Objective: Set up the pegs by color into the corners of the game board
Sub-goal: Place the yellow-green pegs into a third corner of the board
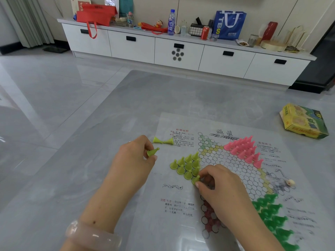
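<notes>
A thin printed Chinese checkers board sheet (181, 205) lies flat on the grey desk (90, 160). The left hand (134, 160) hovers just off the sheet's left edge, pinching one yellow-green peg (152, 152) between thumb and fingers, the peg tilted on its side. The right hand (219, 185) rests on the board and pinches another yellow-green peg (195, 179) at the lower edge of the yellow-green cluster (187, 165), which stands upright in the board's left corner. Two more yellow-green pegs (163, 140) lie toppled, tip to tip, near the sheet's upper left edge. Pink pegs (243, 150) fill the upper right corner; dark green pegs (272, 216) fill the lower right one. Under the right wrist sit what seem to be dark red pegs (211, 214), mostly hidden. A small pale bead (290, 182) rests on the sheet's right side, and the game's box (304, 122) lies well apart on the desk.
</notes>
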`<state>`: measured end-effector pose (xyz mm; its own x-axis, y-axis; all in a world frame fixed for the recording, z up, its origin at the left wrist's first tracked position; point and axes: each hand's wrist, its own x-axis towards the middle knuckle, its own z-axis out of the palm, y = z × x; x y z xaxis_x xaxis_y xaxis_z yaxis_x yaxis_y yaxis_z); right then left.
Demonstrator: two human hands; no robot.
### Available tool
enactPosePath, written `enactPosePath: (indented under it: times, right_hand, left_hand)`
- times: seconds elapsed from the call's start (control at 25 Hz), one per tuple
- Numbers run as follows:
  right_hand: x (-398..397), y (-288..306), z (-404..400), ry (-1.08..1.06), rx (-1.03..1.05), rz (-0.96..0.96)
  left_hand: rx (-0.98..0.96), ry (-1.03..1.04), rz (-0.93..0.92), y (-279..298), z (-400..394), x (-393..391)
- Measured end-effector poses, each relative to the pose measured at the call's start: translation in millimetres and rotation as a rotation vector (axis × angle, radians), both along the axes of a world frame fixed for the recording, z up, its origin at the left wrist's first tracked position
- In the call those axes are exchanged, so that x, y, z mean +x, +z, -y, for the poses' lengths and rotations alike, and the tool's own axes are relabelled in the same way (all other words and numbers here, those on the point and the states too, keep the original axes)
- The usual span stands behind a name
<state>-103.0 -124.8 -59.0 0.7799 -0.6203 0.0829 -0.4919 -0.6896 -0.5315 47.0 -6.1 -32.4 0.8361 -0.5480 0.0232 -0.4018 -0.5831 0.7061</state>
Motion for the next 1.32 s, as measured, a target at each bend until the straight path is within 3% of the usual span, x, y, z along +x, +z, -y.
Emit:
enactPosePath:
  times: [0.24, 0.52, 0.72, 0.88, 1.04, 1.32]
  right_hand:
    - [-8, 10, -1, -0.007, 0.024, -0.021]
    - [27, 69, -1, 0.093, 0.019, 0.069]
    - [110, 56, 18, 0.254, -0.139, -0.329]
    - [144, 37, 11, 0.272, -0.065, -0.574]
    - [157, 31, -17, 0.298, -0.04, -0.505]
    - [162, 20, -30, 0.323, -0.098, -0.317]
  left_hand:
    - [-0.052, 0.039, -0.025, 4, 1, 0]
    - [-0.192, 0.048, -0.034, 10, 5, -3]
    - [-0.307, 0.116, -0.08, 17, 2, 1]
    - [-0.681, 0.351, -0.399, 27, -6, 13]
    - [-0.847, 0.39, -0.671, 29, -16, 20]
    - [-0.908, 0.396, -0.731, 26, -23, 24]
